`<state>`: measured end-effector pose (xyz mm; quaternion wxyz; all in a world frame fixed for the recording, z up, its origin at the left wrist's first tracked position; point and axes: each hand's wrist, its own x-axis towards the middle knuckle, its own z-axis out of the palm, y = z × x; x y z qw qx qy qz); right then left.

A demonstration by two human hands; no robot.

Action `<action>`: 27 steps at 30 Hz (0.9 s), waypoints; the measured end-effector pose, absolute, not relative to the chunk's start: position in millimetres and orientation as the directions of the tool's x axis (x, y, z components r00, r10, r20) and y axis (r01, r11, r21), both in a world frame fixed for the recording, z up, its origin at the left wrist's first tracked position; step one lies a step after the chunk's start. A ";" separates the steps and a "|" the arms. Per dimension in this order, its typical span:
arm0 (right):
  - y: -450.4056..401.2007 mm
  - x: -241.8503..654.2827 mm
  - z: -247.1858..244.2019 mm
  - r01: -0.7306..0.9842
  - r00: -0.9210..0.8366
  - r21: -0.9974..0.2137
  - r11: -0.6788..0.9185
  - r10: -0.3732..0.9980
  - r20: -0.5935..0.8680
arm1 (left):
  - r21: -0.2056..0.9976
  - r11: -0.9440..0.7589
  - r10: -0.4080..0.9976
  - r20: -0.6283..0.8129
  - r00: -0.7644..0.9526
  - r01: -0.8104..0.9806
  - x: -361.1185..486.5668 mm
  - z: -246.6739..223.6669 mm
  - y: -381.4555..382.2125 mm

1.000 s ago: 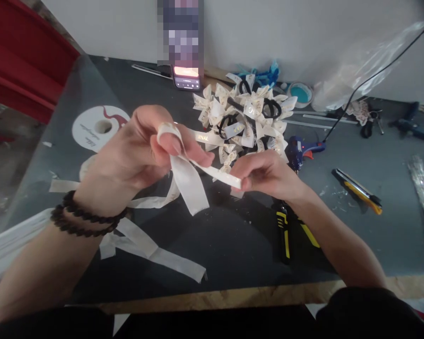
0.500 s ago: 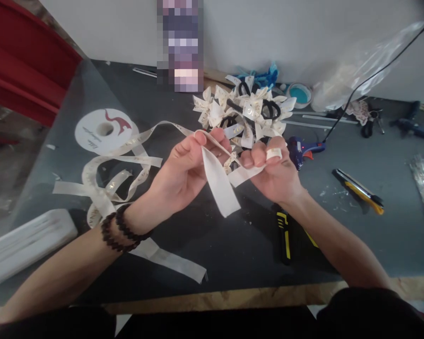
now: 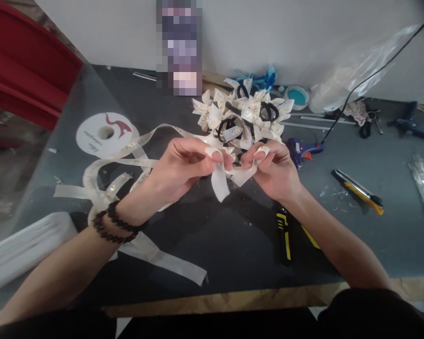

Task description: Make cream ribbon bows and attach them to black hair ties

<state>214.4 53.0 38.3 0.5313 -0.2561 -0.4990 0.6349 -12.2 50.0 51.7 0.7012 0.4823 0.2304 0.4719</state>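
A short white ribbon piece is being shaped between two pinching hands, raised over the counter.
The left hand and right hand each hold a curled part of it, closed narrowly at the fingertips, with its tails hanging between; the step looks like looping or folding, and the next move seems to call for firm pinches and small, even finger motions. The pile of bows lies just beyond the hands, the glue gun beside the right. Below, bare counter shows between the loose strip and the black-and-yellow tool, giving room towards the wooden front edge; leftward, ribbon coils look easy to snag.
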 end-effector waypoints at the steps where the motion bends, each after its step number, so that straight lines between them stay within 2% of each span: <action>1: 53.5 215.2 38.8 -0.416 -0.304 -0.907 0.066 0.930 0.208 | 0.914 0.069 0.888 0.127 0.441 -0.400 -12.5 51.9 50.4; 9: 48.6 216.5 42.3 -0.351 -0.401 -0.936 0.035 0.898 0.184 | 0.957 -0.084 0.885 0.200 0.421 -0.279 -7.1 58.4 45.5; 11: 46.3 215.4 42.0 -0.326 -0.417 -0.945 0.024 0.894 0.166 | 0.969 -0.153 0.867 0.225 0.445 -0.191 -6.8 63.8 44.6; 13: 45.1 214.1 42.0 -0.261 -0.393 -0.965 0.028 0.910 0.132 | 0.964 -0.265 0.857 0.247 0.453 -0.023 -8.7 68.4 45.3; 15: 45.4 213.2 42.8 -0.143 -0.350 -0.989 0.042 0.932 0.091 | 0.890 -0.405 0.855 0.288 0.431 0.209 -12.3 70.5 47.2; 18: 46.4 213.2 45.5 0.072 -0.305 -0.994 0.078 0.951 0.052 | 0.690 -0.548 0.831 0.382 0.405 0.473 -17.6 67.7 50.6; 23: 46.0 217.7 52.7 0.385 -0.353 -0.901 0.199 0.934 0.056 | 0.539 -0.657 0.752 0.412 0.516 0.528 -19.9 60.9 53.6; 25: 46.8 220.7 54.5 0.410 -0.349 -0.894 0.183 0.936 0.032 | 0.447 -0.725 0.688 0.434 0.581 0.525 -20.2 64.1 52.9; 27: 49.0 223.5 54.7 0.389 -0.337 -0.911 0.138 0.942 -0.001 | 0.304 -0.793 0.609 0.433 0.665 0.528 -21.1 71.1 50.0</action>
